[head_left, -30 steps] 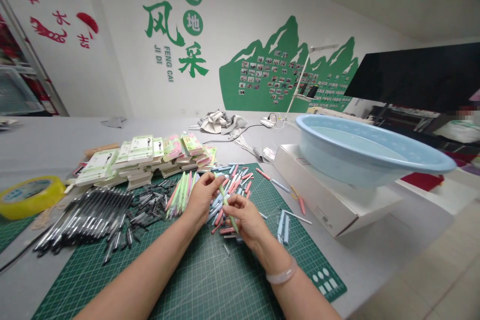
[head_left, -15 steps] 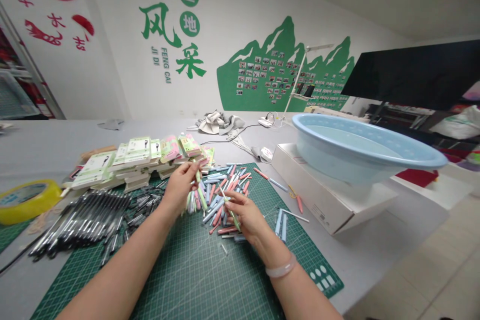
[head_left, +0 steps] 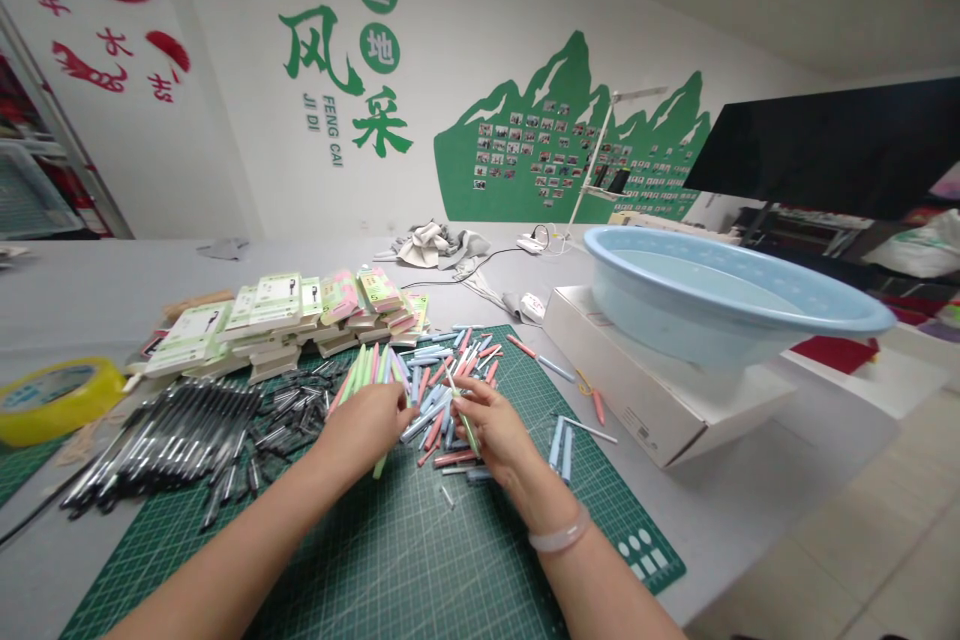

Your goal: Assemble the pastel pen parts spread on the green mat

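Observation:
My left hand (head_left: 369,422) is low over the mat with its fingers curled closed. A green pen (head_left: 379,467) pokes out from beneath it, and the fingers hide the rest. Just beyond it lies a row of green, pink and lilac pens (head_left: 367,366). My right hand (head_left: 487,420) pinches a slim light-green pen (head_left: 469,432) with a thin white piece at its upper end. Between and behind the hands is a loose pile of blue, pink and white pen parts (head_left: 429,410) on the green cutting mat (head_left: 375,560).
Black pens (head_left: 161,435) and black caps (head_left: 292,410) lie on the left, below stacked small boxes (head_left: 262,310). Yellow tape (head_left: 60,400) sits at far left. A blue basin (head_left: 720,300) rests on a white box (head_left: 645,380) at right. Gloves (head_left: 442,245) lie behind.
My left hand has come down and nearer me from the row with a green piece, uncovering more of the green and pink pens. My right hand has barely moved.

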### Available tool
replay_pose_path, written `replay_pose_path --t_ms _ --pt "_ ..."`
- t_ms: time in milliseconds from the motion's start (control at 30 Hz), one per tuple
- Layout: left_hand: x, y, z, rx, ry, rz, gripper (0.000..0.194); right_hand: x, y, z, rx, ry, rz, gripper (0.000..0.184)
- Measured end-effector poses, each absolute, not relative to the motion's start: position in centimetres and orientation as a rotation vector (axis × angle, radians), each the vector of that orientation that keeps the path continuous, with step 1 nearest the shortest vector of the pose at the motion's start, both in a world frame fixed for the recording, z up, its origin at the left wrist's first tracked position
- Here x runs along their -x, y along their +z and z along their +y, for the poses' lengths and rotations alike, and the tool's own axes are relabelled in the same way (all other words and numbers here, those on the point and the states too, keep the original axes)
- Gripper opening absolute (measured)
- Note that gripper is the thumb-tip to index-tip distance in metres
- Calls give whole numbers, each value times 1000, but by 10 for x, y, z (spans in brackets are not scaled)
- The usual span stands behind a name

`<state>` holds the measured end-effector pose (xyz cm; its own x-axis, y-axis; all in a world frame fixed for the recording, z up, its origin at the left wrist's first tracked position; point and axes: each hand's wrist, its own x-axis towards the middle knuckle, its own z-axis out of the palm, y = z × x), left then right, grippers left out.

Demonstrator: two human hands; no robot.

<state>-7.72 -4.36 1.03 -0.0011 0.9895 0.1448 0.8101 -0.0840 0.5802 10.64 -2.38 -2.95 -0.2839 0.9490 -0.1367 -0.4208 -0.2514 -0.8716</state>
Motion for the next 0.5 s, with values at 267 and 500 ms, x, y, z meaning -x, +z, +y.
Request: replay_pose_path --t_ms 267,500 --pt "45 9 -15 -1169 1151 1148 30 -103 -31 -27 886 1696 -1023 39" --pt "62 -9 2 -950 1296 1160 35 -109 -29 -24 926 1803 -1029 34"
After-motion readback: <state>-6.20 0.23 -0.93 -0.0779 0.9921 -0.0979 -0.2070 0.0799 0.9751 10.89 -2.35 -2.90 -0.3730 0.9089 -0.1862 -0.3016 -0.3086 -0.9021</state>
